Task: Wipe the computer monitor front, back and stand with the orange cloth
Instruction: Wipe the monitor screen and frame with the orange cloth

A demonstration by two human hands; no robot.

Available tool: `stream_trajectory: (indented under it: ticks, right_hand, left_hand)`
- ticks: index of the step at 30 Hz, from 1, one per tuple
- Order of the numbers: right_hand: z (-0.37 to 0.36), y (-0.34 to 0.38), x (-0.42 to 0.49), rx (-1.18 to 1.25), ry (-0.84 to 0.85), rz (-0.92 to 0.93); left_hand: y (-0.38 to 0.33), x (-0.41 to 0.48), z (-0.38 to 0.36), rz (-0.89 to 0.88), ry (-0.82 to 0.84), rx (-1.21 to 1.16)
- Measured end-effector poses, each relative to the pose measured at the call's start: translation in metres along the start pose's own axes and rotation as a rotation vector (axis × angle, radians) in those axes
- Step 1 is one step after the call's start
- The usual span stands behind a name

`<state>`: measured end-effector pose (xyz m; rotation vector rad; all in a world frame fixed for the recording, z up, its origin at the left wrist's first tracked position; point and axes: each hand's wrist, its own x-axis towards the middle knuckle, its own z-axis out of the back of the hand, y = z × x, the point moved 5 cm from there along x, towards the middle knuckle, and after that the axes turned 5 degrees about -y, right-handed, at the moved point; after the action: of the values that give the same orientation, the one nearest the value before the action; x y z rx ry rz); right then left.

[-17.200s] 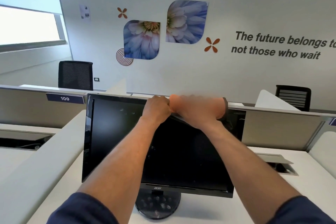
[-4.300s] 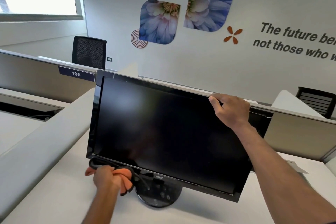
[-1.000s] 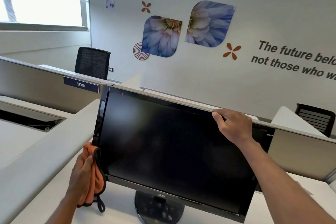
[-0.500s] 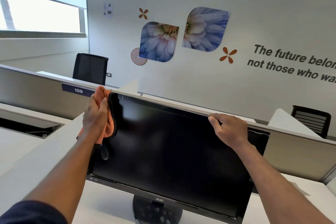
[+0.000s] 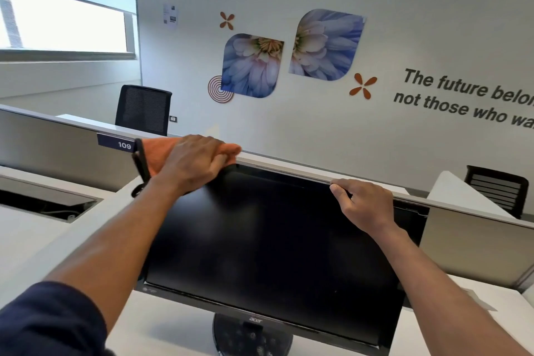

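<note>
Monitor first: a wide black flat-screen computer monitor (image 5: 268, 246), screen dark, stands on a round glossy black stand (image 5: 251, 338) on the white desk (image 5: 161, 329), with its back close to a grey desk partition (image 5: 57, 150). From the head camera, the only view, it appears tilted, the right end lower than the left.

The left hand (image 5: 193, 163) lies palm down over the monitor's top left corner, fingers spread flat and pressing a crumpled orange microfibre cloth (image 5: 161, 153) against the top edge. The cloth bunches out to the left of the hand and pokes out past the fingertips on the right. A black loop strap (image 5: 141, 167) hangs down beside the wrist at the screen's left edge.

The right hand (image 5: 361, 202) grips the top edge further right, fingers curled over the back and the thumb on the front bezel, closed on the monitor itself. Both forearms are bare, with dark blue sleeves (image 5: 49, 321) at the bottom of the frame.

A small dark plate reading 109 (image 5: 117, 143) sits on the partition just left of the cloth. Beyond it stands a black mesh office chair (image 5: 143, 108) against a white wall with blue flower prints (image 5: 289, 52).
</note>
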<state>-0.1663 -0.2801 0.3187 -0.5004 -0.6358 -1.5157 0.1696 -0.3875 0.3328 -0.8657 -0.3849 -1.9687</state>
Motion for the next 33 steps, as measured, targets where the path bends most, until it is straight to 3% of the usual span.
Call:
stream_trajectory:
  ticks: [4,10,16,19,22,25,28,33]
  right_hand:
    - [0.002,-0.002,-0.002,0.009,0.03,-0.016]
    - [0.007,0.0,-0.003,0.012,0.082,-0.024]
    - [0.004,0.001,-0.005,0.028,0.172,-0.009]
    - [0.007,0.016,-0.021,-0.072,-0.003,0.042]
    - [0.008,0.061,-0.067,0.24,-0.189,0.055]
    - [-0.007,0.115,-0.124,0.732,-0.024,-0.015]
    - [-0.02,0.141,-0.165,0.951,0.157,-0.15]
    - [-0.038,0.147,-0.218,0.781,0.47,-0.22]
  left_hand:
    - [-0.053,-0.007,-0.017,-0.112,0.019,0.033]
    - [-0.07,-0.01,-0.022,-0.153,0.206,0.044]
    - [-0.066,-0.018,0.0,-0.174,0.096,-0.142]
    - [-0.063,-0.032,0.015,-0.002,-0.051,-0.325]
    - [-0.074,-0.065,0.034,0.336,-0.175,-0.646]
    - [-0.093,-0.12,0.028,0.772,-0.265,-1.052]
    - [-0.12,-0.181,-0.013,1.09,-0.189,-1.488]
    - [-0.153,-0.259,-0.058,1.383,-0.002,-1.794]
